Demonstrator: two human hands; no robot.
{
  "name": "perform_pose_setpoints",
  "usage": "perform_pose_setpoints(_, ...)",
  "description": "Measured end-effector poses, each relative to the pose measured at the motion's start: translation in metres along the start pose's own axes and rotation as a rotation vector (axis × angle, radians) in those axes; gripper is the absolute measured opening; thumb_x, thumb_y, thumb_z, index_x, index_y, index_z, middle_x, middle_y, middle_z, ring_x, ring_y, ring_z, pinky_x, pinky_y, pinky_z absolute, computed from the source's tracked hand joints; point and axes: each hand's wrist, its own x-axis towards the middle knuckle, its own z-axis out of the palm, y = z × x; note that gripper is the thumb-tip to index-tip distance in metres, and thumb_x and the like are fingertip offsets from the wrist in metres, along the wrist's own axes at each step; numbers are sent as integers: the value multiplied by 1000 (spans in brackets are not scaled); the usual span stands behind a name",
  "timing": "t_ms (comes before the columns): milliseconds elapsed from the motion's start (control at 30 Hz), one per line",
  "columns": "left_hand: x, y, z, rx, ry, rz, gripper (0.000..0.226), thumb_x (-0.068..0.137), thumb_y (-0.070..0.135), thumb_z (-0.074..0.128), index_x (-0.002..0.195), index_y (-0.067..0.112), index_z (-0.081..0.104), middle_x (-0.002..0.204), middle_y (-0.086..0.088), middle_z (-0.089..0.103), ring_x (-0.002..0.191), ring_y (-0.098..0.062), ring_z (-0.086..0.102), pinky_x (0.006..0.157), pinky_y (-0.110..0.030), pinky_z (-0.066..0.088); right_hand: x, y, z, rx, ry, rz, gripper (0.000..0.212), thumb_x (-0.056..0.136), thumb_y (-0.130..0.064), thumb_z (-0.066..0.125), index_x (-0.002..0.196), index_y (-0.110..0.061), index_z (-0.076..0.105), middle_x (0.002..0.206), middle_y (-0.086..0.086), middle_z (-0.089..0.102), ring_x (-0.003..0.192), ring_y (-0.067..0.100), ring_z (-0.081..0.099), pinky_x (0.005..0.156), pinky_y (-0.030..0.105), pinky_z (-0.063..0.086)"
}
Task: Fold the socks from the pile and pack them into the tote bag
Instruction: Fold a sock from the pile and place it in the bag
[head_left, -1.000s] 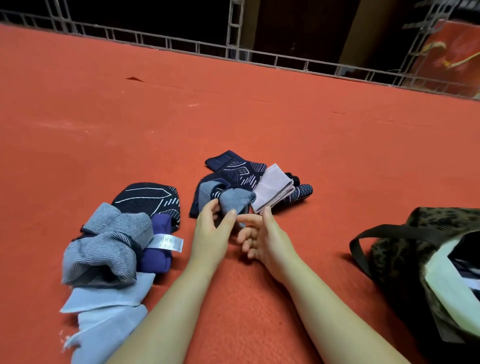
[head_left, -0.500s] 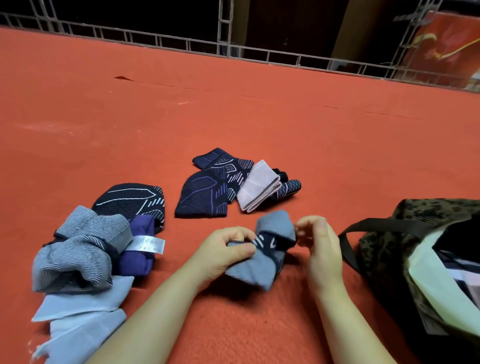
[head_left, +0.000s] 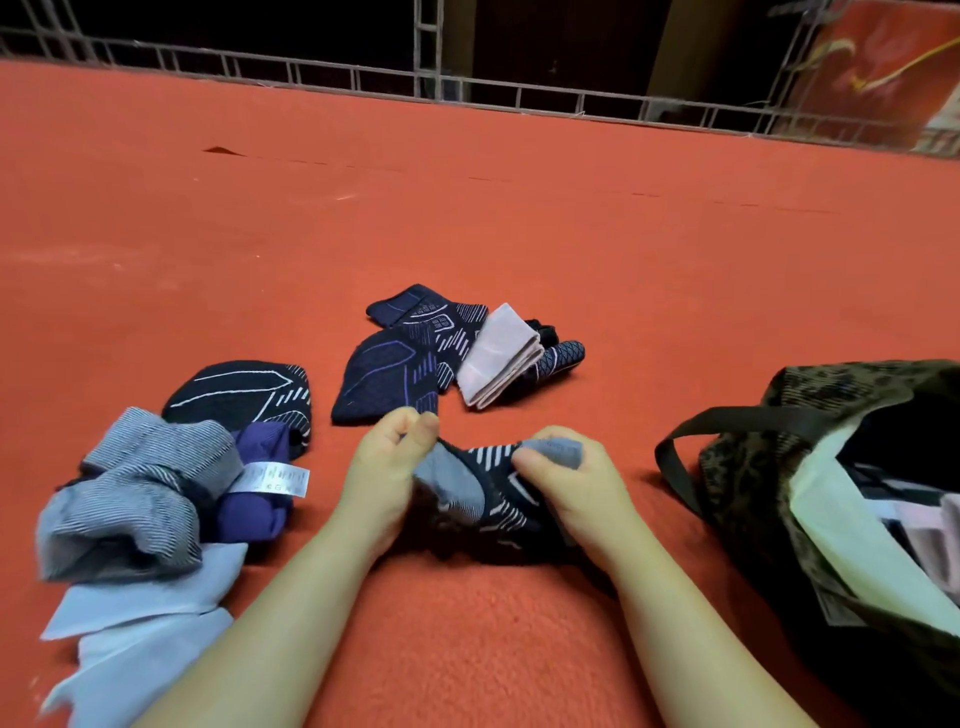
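Observation:
A grey and navy sock (head_left: 483, 486) with white stripes lies stretched between my hands just above the red carpet. My left hand (head_left: 382, 467) pinches its left end, and my right hand (head_left: 576, 478) grips its grey right end. Behind them lies the sock pile (head_left: 441, 353): navy patterned socks and a folded pale pink one (head_left: 498, 353). The dark patterned tote bag (head_left: 831, 467) stands open at the right, with pale and pink cloth inside.
At the left lie a black patterned sock (head_left: 244, 389), a striped grey bundle (head_left: 135, 493), a purple piece with a white label (head_left: 260, 478) and pale blue cloth (head_left: 130, 623). A metal railing (head_left: 467, 88) bounds the far edge of the red carpet (head_left: 519, 208).
Both hands took the grey and navy sock off the pile, drew it toward me and pulled it out between them. The view shifted slightly left.

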Motion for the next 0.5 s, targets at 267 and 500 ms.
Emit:
perform_pose_setpoints(267, 2, 14, -6, 237, 253, 168, 22, 78, 44, 51, 74, 23, 45, 70, 10, 45, 59, 3, 41, 65, -21, 36, 2, 9, -1, 106, 182, 111, 14, 87, -17, 66, 74, -13, 63, 70, 7, 65, 67, 20, 60, 68, 34, 48)
perform_pose_setpoints(500, -30, 20, 10, 447, -10, 444, 14, 74, 42, 57, 69, 30, 52, 68, 11, 57, 64, 2, 51, 61, -9, 37, 0, 7, 7, 215, 260, 20, 19, 86, -31, 66, 79, -14, 63, 78, 11, 65, 73, 23, 59, 72, 39, 48)
